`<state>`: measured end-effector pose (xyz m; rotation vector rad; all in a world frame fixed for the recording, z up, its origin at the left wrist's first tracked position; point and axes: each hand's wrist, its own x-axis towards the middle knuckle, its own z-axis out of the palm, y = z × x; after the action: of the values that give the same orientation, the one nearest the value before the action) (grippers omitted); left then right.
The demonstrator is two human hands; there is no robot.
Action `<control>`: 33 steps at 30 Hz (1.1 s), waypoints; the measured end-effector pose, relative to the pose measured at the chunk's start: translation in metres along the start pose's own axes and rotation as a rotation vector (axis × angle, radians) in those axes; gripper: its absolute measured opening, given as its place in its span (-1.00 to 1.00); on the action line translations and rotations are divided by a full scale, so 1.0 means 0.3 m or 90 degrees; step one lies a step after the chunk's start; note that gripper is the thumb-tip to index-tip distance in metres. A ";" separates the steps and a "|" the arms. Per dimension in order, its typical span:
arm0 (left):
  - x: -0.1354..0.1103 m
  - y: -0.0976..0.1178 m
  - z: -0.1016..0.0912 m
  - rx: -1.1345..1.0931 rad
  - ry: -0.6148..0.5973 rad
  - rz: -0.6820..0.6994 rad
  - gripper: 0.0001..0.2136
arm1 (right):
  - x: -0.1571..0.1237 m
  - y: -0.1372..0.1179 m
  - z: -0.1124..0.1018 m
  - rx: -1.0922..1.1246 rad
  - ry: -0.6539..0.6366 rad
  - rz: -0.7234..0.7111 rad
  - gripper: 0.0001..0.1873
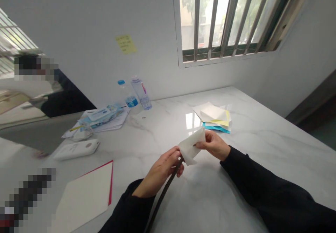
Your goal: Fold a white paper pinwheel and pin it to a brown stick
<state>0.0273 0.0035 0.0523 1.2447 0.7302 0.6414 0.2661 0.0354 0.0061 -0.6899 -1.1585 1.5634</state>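
In front of me, above the marble-patterned table [210,198], a small piece of white paper [191,144] is held up, its lower end folded or bent. My right hand [215,145] pinches its right side, thumb on the near face. At its left edge, the fingers of my left hand [166,165] are closed on the paper, partly hidden behind it. A dark cord or strap [165,190] runs from the bottom of the view up past my left fingers to the paper's lower edge. Whether that hand also grips the cord, I cannot tell.
Beyond my right hand lies a stack of white, yellow and blue paper [214,115]. Two plastic bottles [141,93] stand by the wall. Leftward are papers and packets [105,118], a white device [77,149] and a red-edged pad [85,198]. A person [63,93] is at far left.
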 end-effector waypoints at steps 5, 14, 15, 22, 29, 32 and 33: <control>-0.009 0.013 0.017 0.069 0.017 -0.005 -0.74 | -0.014 0.021 0.020 0.001 -0.063 0.041 -0.65; 0.002 -0.022 0.037 0.040 0.028 -0.056 -0.71 | -0.031 0.022 0.047 -0.026 -0.093 0.081 -0.63; 0.004 -0.028 0.039 0.036 0.033 -0.062 -0.70 | -0.032 0.023 0.047 -0.026 -0.093 0.086 -0.62; 0.015 -0.042 0.051 0.000 0.074 -0.070 -0.68 | -0.029 0.035 0.058 -0.003 -0.097 0.097 -0.58; 0.008 -0.020 0.031 -0.014 0.119 -0.064 -0.59 | -0.027 0.017 0.071 -0.188 0.069 -0.033 -0.59; 0.005 -0.007 0.028 -0.023 0.141 -0.064 -0.61 | -0.036 0.008 0.082 -0.267 0.087 -0.070 -0.74; 0.005 -0.005 0.028 -0.028 0.150 -0.063 -0.61 | -0.040 0.007 0.087 -0.286 0.079 -0.071 -0.77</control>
<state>0.0349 -0.0006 0.0520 1.0969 0.9618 0.7261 0.2463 0.0152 0.0126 -0.9821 -1.4443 1.1572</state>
